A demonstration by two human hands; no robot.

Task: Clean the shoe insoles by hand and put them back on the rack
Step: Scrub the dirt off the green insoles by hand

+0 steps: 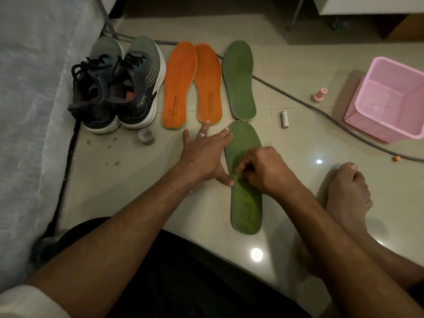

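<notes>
While my left hand [204, 154] lies flat with fingers spread, pinning the near green insole [246, 203] to the floor, my right hand [259, 168] pinches a loose green bit, so I should pull slowly.

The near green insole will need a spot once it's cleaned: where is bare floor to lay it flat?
Bare tile lies between the far green insole and the pink basket, crossed by a grey cable and dotted with a battery. Left, the shoes and orange insoles sit packed tight.
</notes>
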